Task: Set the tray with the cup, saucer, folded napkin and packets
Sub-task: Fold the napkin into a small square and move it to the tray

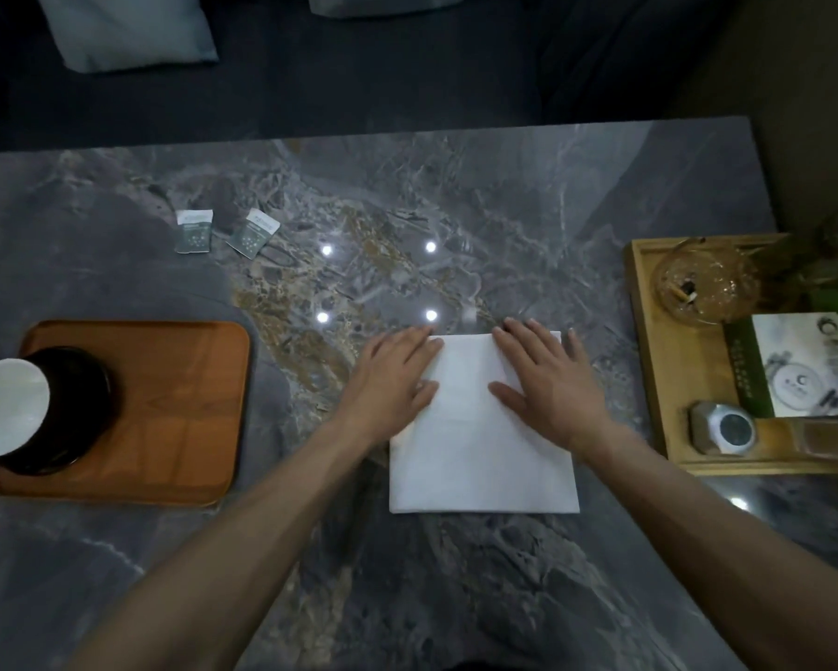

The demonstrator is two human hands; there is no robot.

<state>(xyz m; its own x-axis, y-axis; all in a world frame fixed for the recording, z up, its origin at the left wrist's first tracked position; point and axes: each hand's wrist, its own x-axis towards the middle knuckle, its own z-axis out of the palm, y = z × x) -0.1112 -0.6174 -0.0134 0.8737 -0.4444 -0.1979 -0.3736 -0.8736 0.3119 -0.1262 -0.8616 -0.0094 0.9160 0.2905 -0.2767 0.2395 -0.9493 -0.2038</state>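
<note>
while packets (225, 232) lie apart, both hands (470, 380) flatten the napkin (484, 457).

Grey marble table (528, 196) — on it a brown tray (175, 404), white napkin (479, 452), two packets (194, 231) (253, 233) and a bamboo tray (649, 331).

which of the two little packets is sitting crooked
The right-hand packet, nearer the napkin, lies turned at an angle; the left packet sits nearly square to the table edge.

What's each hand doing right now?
Left hand: open, flat on the white napkin, holding nothing.
Right hand: open, flat on the napkin, holding nothing.
</note>
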